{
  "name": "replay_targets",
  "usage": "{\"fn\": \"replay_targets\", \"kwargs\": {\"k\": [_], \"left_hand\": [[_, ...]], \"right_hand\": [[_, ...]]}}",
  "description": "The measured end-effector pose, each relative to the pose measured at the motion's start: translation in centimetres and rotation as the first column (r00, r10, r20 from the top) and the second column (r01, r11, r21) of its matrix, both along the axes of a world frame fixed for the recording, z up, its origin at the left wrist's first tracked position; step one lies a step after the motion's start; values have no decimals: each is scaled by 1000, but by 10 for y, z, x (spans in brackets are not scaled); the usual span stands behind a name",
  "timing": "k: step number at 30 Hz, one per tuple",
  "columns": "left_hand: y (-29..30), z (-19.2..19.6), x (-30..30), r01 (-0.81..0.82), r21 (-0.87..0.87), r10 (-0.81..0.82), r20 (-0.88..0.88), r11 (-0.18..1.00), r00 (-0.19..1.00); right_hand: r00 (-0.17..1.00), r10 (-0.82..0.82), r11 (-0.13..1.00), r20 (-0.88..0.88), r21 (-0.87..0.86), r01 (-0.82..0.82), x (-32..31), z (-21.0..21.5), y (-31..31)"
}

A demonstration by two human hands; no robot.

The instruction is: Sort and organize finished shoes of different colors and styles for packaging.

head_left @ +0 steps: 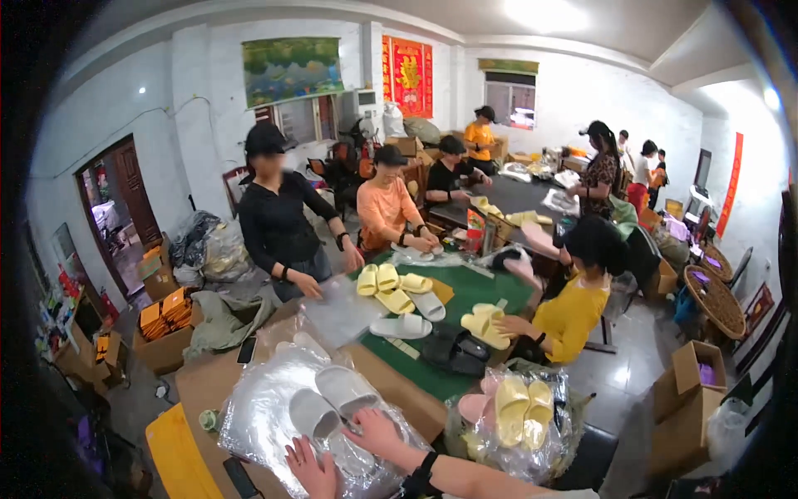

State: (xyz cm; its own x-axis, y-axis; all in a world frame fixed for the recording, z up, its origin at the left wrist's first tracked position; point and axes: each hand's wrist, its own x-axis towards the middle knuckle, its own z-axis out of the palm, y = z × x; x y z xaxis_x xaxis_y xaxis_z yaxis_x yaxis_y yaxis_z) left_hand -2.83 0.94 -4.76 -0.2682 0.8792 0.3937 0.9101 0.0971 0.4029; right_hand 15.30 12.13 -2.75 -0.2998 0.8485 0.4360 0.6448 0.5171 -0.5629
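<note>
1. I see a long bench (208, 378), bare brown at its near left and covered by a green mat (478, 291) farther along.
2. On the near end lies a stack of clear plastic bags (258, 407) with two grey slippers (332, 399) on top.
3. Mid-bench, on the mat, lie yellow slippers (386, 283) and pale grey ones (407, 320); black slippers (453, 349) sit to the right.
4. A yellow sheet (179, 457) lies at the near left edge, with a black phone (246, 349) farther up that edge.
</note>
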Motion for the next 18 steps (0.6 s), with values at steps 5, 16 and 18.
{"fn": "replay_targets", "kwargs": {"k": [5,16,18], "left_hand": [[3,-4,3,8,-29,-8,-9,1000,1000],[6,17,9,-14,-55,21,121,998,992],[5,16,9,-22,-50,29,133,998,991]], "right_hand": [[1000,-23,1000,-10,-20,23,3,6,-4],[975,79,932,-209,-333,-147,20,4,20],[878,42,800,-477,-510,-315,27,7,27]]}}
